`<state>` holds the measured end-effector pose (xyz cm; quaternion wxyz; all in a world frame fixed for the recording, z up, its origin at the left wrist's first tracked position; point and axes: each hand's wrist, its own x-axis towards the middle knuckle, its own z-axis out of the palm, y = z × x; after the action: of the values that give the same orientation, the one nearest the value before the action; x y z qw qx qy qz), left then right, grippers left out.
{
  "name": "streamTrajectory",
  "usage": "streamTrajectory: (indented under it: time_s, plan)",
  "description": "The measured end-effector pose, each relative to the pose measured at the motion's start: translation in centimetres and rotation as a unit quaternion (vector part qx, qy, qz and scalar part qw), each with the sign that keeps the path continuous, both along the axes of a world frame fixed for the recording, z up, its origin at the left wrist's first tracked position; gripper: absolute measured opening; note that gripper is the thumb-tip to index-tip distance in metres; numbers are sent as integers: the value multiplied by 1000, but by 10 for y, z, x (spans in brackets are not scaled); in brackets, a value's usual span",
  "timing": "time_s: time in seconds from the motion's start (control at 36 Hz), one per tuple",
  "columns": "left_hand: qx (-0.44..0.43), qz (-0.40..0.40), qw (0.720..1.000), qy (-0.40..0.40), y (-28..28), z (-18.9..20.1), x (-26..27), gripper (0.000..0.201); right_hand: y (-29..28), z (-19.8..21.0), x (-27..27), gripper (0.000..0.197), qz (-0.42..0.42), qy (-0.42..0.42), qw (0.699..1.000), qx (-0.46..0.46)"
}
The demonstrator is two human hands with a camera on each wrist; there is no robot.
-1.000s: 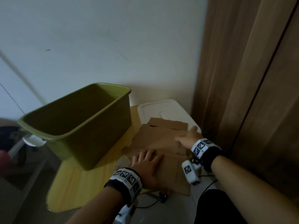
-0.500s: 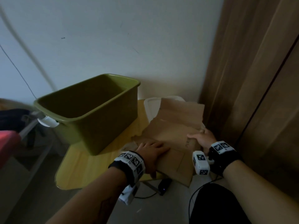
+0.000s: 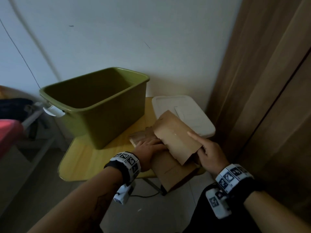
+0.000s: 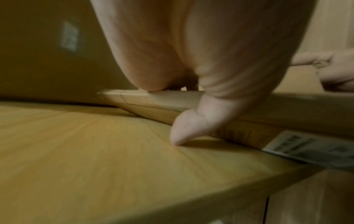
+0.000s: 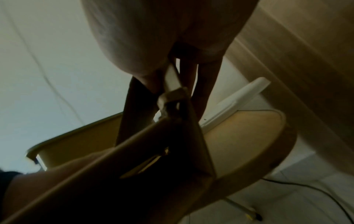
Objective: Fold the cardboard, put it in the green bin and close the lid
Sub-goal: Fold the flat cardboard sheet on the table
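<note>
A flat brown cardboard [image 3: 176, 137] lies on the yellow table [image 3: 94, 158], its near end hanging over the front edge. My left hand [image 3: 149, 146] presses flat on the lower layer [image 4: 287, 106], thumb tip [image 4: 182, 134] touching the table. My right hand [image 3: 207, 153] pinches the right edge of the raised flap [image 5: 172, 136], index finger lying along its top, and the flap is bent back over the left hand's fingers. The open green bin [image 3: 94, 105] stands to the left. Its white lid [image 3: 183, 111] lies behind the cardboard.
A wooden wardrobe [image 3: 262, 98] stands close on the right and a white wall [image 3: 134, 39] behind. A white latch [image 3: 53, 111] sticks out at the bin's left end. A cable [image 3: 143, 195] runs on the tiled floor under the table.
My right hand has lifted the cardboard's far part and swung it over toward me. The left hand has stayed pressed on the lower layer, now partly under the flap.
</note>
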<state>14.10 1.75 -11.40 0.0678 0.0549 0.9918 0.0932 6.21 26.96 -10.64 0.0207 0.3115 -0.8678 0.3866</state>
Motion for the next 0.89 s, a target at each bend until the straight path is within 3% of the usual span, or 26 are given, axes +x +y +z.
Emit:
streamTrajectory:
  time_s: [0.14, 0.22, 0.31, 0.42, 0.5, 0.58, 0.67, 0.75, 0.89]
  plan:
    - [28, 6, 999, 14, -2, -6, 5, 93, -5, -3, 5, 70, -24, 37, 999, 21]
    - [33, 4, 999, 18, -4, -9, 4, 92, -3, 2, 8, 73, -3, -38, 999, -12]
    - [24, -2, 1000, 19, -3, -7, 3, 93, -4, 12, 8, 62, 7, -110, 989, -97]
    - [13, -13, 1000, 14, -3, -6, 1, 90, -12, 5, 0, 67, -150, -117, 973, -133]
    - [5, -14, 1000, 6, -3, -5, 4, 87, -12, -1, -10, 78, -241, -200, 935, -165]
    - [3, -16, 1000, 2, -3, -5, 9, 87, -8, -10, -21, 58, -240, -252, 921, -176]
    - [-3, -16, 1000, 1, -3, -6, 11, 87, -13, -9, -18, 38, -220, -200, 945, -134]
    - [5, -16, 1000, 3, -3, -10, 11, 84, -21, 1, -4, 42, -185, -98, 976, -56]
    - [21, -21, 999, 13, -9, -22, 14, 88, -28, 0, 32, 46, -95, 19, 995, 5]
